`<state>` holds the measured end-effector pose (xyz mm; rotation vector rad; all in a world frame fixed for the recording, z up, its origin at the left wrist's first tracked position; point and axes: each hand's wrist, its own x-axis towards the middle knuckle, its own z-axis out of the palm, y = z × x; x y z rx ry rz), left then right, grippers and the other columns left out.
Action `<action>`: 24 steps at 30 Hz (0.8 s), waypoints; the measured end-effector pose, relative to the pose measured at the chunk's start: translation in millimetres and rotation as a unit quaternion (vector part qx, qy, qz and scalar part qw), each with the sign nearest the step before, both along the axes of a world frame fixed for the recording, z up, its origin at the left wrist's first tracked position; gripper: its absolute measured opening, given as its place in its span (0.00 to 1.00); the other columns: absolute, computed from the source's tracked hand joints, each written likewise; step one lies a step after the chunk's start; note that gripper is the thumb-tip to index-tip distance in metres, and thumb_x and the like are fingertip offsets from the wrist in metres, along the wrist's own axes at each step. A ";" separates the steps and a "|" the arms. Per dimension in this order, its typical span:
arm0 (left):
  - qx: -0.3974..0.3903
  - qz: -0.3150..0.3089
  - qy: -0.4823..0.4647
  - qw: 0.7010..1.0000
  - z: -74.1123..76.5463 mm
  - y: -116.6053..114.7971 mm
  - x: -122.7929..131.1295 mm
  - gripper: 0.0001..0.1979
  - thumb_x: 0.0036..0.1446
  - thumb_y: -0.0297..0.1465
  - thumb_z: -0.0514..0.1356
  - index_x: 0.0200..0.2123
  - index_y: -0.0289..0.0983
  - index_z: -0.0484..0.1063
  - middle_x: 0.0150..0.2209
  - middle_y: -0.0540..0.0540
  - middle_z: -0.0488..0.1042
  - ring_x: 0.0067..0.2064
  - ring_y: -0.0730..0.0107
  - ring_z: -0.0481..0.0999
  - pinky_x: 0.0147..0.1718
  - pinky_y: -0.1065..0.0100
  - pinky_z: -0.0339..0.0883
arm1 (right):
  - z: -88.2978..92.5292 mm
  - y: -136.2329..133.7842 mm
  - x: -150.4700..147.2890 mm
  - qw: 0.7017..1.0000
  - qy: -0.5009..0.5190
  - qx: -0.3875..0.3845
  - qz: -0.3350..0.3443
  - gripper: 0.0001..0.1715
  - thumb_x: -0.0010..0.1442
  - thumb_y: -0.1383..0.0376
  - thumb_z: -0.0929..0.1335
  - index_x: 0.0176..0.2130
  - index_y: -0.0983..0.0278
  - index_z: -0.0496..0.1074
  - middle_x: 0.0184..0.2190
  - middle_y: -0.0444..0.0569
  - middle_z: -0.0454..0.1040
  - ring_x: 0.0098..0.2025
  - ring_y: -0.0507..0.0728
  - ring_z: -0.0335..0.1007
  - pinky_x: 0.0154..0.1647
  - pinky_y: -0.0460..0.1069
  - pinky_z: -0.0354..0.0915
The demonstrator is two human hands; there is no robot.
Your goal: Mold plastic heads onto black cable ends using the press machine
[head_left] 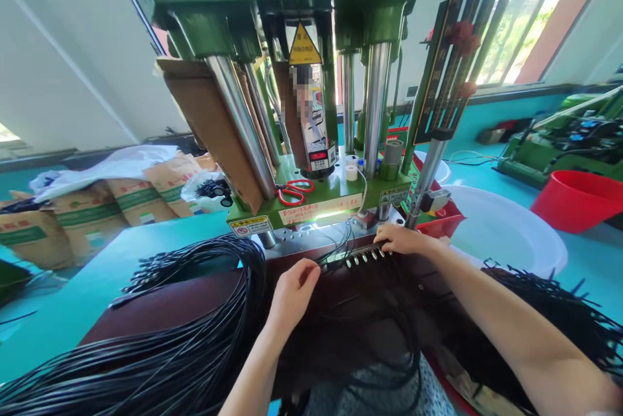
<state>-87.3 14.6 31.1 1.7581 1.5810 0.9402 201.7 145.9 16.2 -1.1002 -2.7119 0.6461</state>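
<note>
Under green press [311, 198] signed "赞阳机械": plug row [357, 259] lies left-right. Left hand [292, 289] curled, pinching black cable [325, 265]; right hand [402, 239] on row's right end, grip unclear.

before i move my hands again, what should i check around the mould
1. Left hand grips a cable: ok, fingers closed on it at the mould's left end.
2. Right hand on the plugs: ok, it rests on the row's right end; its grip cannot be seen.
3. Every slot filled: cannot tell, only part of the row shows.
4. Hands out from between the columns: ok, both are in front of them.
5. Scissors off the mould: ok, they lie on the green base behind it.
6. Bundle tidy: not ok, it sprawls loose across the table at the left.
</note>
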 end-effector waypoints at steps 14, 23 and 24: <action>0.023 -0.016 0.200 0.979 -46.8 49.8 3.2 0.18 0.59 0.40 0.44 0.32 0.39 0.69 0.32 0.46 0.73 0.38 0.65 0.71 0.37 0.67 0.60 | -39.5 -25.9 9.1 0.956 0.187 0.076 -0.214 0.13 0.57 0.67 0.59 0.35 0.65 0.72 0.33 0.51 0.74 0.39 0.56 0.68 0.43 0.51 0.62; 0.036 -0.027 0.164 0.985 -45.8 45.3 -0.6 0.17 0.58 0.41 0.45 0.33 0.40 0.69 0.34 0.47 0.74 0.38 0.66 0.72 0.37 0.68 0.61 | -37.8 -28.2 8.0 0.951 0.202 0.079 -0.219 0.12 0.56 0.68 0.60 0.33 0.63 0.73 0.32 0.49 0.73 0.38 0.56 0.68 0.43 0.51 0.62; 0.040 -0.028 0.158 0.986 -45.8 45.1 -0.7 0.16 0.58 0.41 0.45 0.33 0.40 0.69 0.34 0.47 0.74 0.37 0.66 0.72 0.37 0.68 0.61 | -37.4 -28.6 7.4 0.951 0.201 0.079 -0.220 0.12 0.56 0.68 0.60 0.33 0.63 0.73 0.32 0.49 0.73 0.38 0.56 0.68 0.43 0.51 0.62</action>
